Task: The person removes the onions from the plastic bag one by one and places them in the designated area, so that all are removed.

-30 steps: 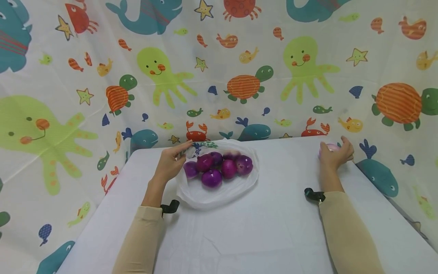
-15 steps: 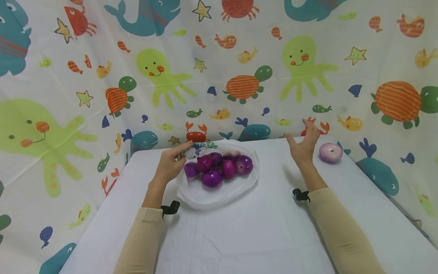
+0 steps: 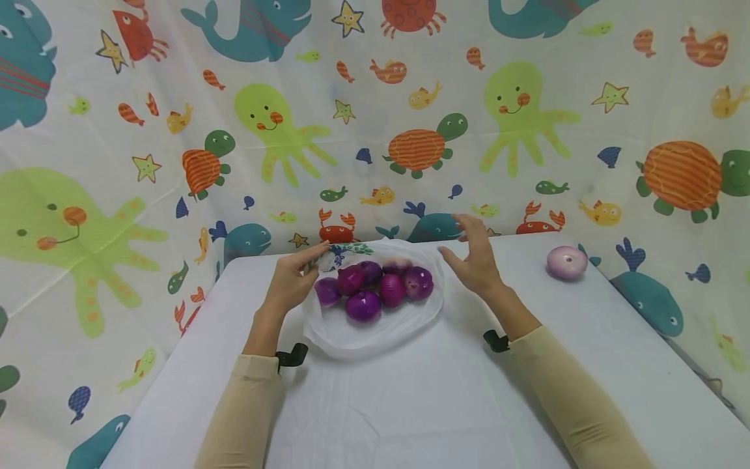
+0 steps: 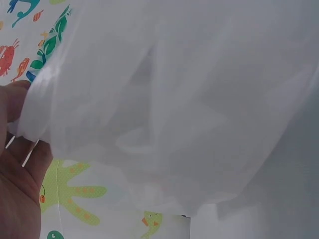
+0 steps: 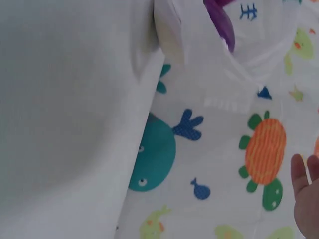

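Observation:
A white plastic bag [image 3: 351,345] lies with its mouth spread wide, and several purple onions [image 3: 363,306] sit inside it. At its far left rim, my left hand [image 3: 291,277] pinches the plastic between thumb and fingers. The left wrist view shows the bag's side [image 4: 164,99] hanging from that hand [image 4: 20,164]. My right hand [image 3: 476,264] is just right of the bag, thumb and fingers spread apart, holding nothing. Part of this hand [image 5: 306,199] appears at the edge of the right wrist view. A single paler onion [image 3: 566,263] rests on the table at the far right.
The table [image 3: 410,410] wears a white cover. Behind and beside it hangs a curtain [image 3: 363,85] printed with sea animals. A small black device [image 3: 291,355] is on the left wrist, another black device [image 3: 497,341] on the right.
My right hand has let go of the paler onion at the table's right side and moved left to beside the bag. The left hand has stayed in place on the rim.

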